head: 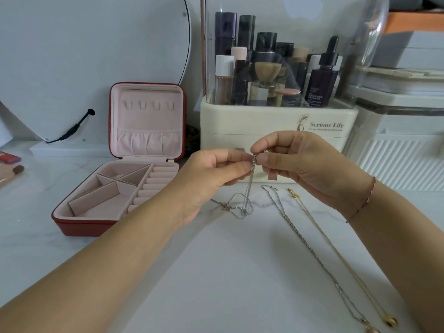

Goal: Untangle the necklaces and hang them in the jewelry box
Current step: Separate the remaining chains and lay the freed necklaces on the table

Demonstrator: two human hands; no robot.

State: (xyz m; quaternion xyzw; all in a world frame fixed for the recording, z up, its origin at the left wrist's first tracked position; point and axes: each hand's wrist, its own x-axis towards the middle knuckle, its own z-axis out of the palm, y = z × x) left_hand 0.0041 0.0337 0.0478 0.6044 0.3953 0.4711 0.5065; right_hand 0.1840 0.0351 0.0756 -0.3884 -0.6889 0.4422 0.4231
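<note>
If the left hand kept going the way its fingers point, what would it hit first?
Most likely the right hand: the left hand points straight at it, both pinching the same silver necklace, almost touching. The cream makeup box stands farther behind, as far as depth shows.

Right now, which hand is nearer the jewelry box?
Left. The left hand, pinching the silver necklace, is just right of the jewelry box; the right hand pinches it farther right.
</note>
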